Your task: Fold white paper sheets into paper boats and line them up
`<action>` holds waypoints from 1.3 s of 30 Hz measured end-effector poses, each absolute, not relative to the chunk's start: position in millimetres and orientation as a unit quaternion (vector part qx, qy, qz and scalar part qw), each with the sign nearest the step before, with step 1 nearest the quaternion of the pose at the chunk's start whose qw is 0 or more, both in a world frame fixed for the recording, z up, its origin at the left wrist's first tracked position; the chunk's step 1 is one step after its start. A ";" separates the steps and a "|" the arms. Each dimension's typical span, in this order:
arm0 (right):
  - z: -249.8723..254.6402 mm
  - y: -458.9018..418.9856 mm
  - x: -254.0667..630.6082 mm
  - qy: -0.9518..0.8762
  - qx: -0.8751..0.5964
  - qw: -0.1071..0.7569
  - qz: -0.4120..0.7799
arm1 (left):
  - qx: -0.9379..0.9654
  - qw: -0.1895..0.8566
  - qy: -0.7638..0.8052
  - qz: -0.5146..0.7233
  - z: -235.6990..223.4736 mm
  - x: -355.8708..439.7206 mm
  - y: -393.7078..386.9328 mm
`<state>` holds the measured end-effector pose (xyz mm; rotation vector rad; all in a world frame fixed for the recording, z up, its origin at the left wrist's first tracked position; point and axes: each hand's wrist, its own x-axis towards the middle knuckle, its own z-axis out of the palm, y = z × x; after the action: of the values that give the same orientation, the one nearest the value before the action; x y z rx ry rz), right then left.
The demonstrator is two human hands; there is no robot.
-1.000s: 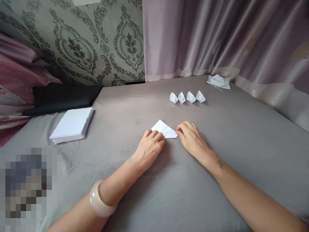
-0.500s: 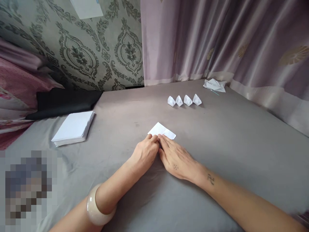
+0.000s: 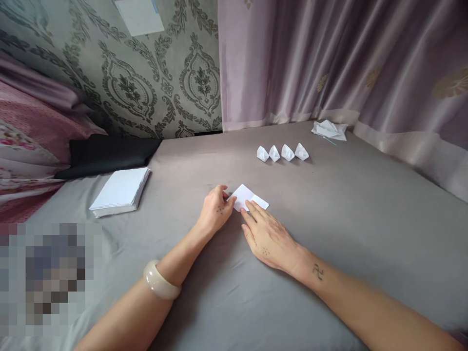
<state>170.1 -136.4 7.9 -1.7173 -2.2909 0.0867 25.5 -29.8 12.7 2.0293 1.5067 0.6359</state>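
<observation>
A small folded sheet of white paper [image 3: 243,193] lies on the grey cloth in front of me, its peak pointing away. My left hand [image 3: 215,210] holds the paper's left corner, thumb on top and the other fingers curled behind. Flat across the near right part of the same sheet rests my right hand [image 3: 271,236], fingers stretched out and pressing lightly on it. The fingertips of my right hand cover the paper's lower edge.
Several folded white paper pieces [image 3: 287,153] stand in a row farther back. A stack of white paper [image 3: 120,190] sits to the left. Crumpled-looking folded papers [image 3: 329,130] and a thin greenish stick [image 3: 329,141] lie by the curtain [image 3: 292,58]. Black cloth [image 3: 113,153] lies back left.
My left hand has moved from the paper's near edge, beside my right fingertips, to its left corner. More of the sheet shows. My right hand stays almost in place.
</observation>
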 end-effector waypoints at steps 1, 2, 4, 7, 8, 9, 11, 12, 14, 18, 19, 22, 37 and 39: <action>7.5 -136.0 170.2 -0.792 -0.593 0.140 0.029 | 0.749 0.270 0.560 0.227 12.5 26.5 -28.7; 7.3 -135.7 170.2 -0.792 -0.593 0.143 0.029 | 0.747 0.280 0.562 0.220 12.4 27.2 -27.8; 7.7 -135.1 169.5 -0.791 -0.592 0.152 0.026 | 0.738 0.309 0.561 0.213 12.6 27.4 -27.0; 11.1 -134.5 167.6 -0.786 -0.597 0.161 0.021 | 0.732 0.336 0.545 0.232 13.4 26.3 -29.5; 12.6 -134.2 167.1 -0.785 -0.598 0.162 0.020 | 0.735 0.329 0.542 0.240 14.1 26.1 -31.8; 14.0 -133.7 166.8 -0.784 -0.599 0.162 0.020 | 0.739 0.315 0.542 0.247 15.1 26.2 -34.7; 15.8 -132.1 167.5 -0.784 -0.598 0.163 0.020 | 0.744 0.288 0.552 0.242 18.1 27.3 -42.3; 16.1 -131.0 168.5 -0.785 -0.597 0.165 0.021 | 0.745 0.282 0.558 0.232 20.0 28.2 -46.6; 15.3 -128.5 171.6 -0.787 -0.592 0.172 0.026 | 0.750 0.284 0.560 0.208 24.2 29.6 -54.9; 10.4 -123.4 179.2 -0.791 -0.577 0.197 0.049 | 0.808 0.264 0.507 0.141 31.8 25.5 -65.1; 8.9 -122.1 180.5 -0.792 -0.573 0.205 0.054 | 0.831 0.251 0.481 0.123 33.3 23.1 -66.1; 4.9 -118.0 182.3 -0.793 -0.562 0.225 0.060 | 0.883 0.191 0.420 0.085 37.4 17.0 -68.0; 2.9 -108.7 186.0 -0.804 -0.534 0.252 0.066 | 0.910 -0.007 0.415 0.009 55.7 34.9 -88.0; 3.9 -108.5 187.9 -0.805 -0.533 0.252 0.065 | 0.916 -0.004 0.400 -0.006 50.5 37.2 -88.4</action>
<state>187.9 -108.5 3.9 -1.4486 -2.1910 0.1773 37.2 -88.4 50.5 2.8863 1.2600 -0.0182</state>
